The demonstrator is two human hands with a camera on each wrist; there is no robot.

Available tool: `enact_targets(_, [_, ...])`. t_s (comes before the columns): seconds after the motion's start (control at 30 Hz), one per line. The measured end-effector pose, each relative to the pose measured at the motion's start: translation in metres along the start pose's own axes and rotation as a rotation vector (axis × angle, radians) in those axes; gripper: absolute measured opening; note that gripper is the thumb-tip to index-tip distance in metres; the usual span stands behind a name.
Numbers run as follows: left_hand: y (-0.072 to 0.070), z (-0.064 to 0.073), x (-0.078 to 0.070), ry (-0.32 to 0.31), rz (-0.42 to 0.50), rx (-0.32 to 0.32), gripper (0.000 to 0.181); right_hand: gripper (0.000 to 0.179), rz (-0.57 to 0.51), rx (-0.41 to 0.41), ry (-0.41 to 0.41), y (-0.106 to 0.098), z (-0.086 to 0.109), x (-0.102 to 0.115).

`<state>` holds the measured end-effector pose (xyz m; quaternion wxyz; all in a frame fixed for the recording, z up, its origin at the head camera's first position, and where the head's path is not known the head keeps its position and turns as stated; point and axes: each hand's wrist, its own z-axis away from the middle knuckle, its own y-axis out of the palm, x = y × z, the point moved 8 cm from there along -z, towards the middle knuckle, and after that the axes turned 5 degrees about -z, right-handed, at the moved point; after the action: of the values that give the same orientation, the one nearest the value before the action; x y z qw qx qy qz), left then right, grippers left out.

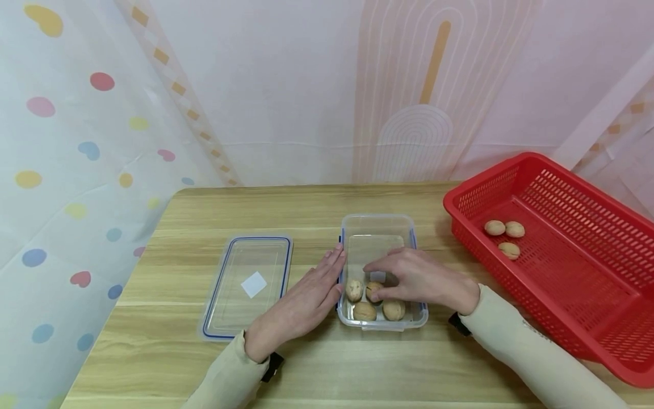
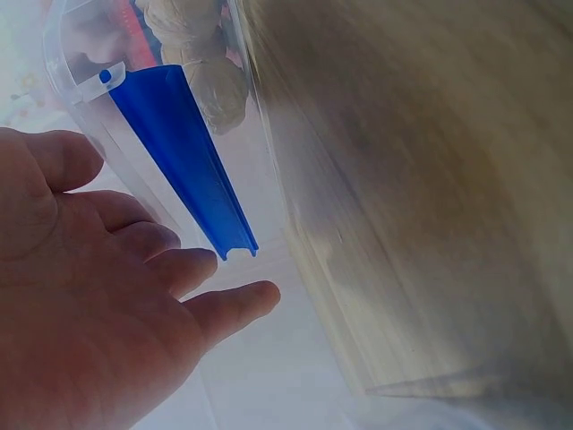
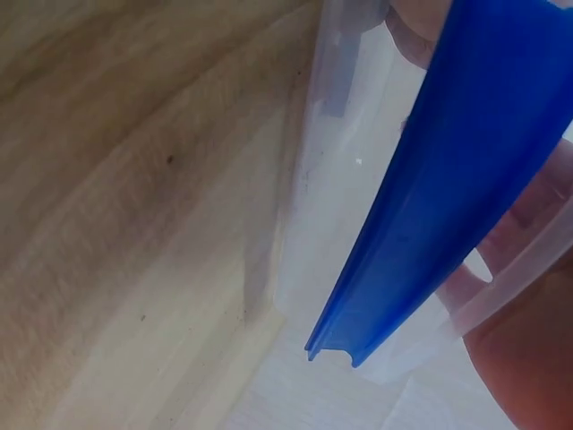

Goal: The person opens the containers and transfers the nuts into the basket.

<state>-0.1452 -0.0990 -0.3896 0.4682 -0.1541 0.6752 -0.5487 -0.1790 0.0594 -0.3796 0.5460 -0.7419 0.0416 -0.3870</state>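
Observation:
A clear plastic food container [image 1: 378,224] with blue side clips stands on the table, several walnuts [image 1: 364,311] in its near half. My left hand [image 1: 311,295] lies along its left wall with fingers extended; the left wrist view shows them beside the blue clip [image 2: 183,157]. Over the right rim reaches my right hand [image 1: 409,275], thumb and fingers apart. Its thumb tip overlaps one walnut [image 1: 374,290], while the index fingertip lies off that nut and a white label shows between them. In the right wrist view, another blue clip [image 3: 448,197] covers much of this hand.
Left of the container lies its clear lid [image 1: 245,318] with a blue seal and a white square sticker [image 1: 254,284]. On the right a red plastic basket [image 1: 572,250] holds 3 walnuts [image 1: 508,250]. A patterned cloth [image 1: 286,85] hangs behind the wooden table [image 1: 153,307].

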Motion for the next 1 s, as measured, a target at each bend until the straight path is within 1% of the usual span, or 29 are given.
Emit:
enact_targets(0.13, [0.0007,-0.0001,-0.0001,0.001,0.002,0.005,0.059,0.045,0.039,0.002,-0.013,0.0023,-0.0005,0.0016])
enact_targets(0.4, [0.0012,0.0005,0.0007,-0.013,0.001,0.006,0.059,0.037,0.098,0.031,-0.009,0.0064,-0.0013,0.0024])
enact_targets(0.7, [0.0002,0.0003,0.0002,-0.009,0.0,-0.001,0.059,0.03,0.119,0.058,0.022,0.0083,-0.0021,0.0013])
enact_targets(0.83, [0.0,0.0002,0.0001,-0.004,0.001,-0.005,0.059,0.026,0.097,0.048,0.018,0.007,-0.0024,0.0015])
enact_targets(1.0, [0.0003,0.0005,0.0002,-0.007,0.003,-0.002,0.059,0.024,-0.006,0.023,0.007,0.0028,-0.0015,0.0019])
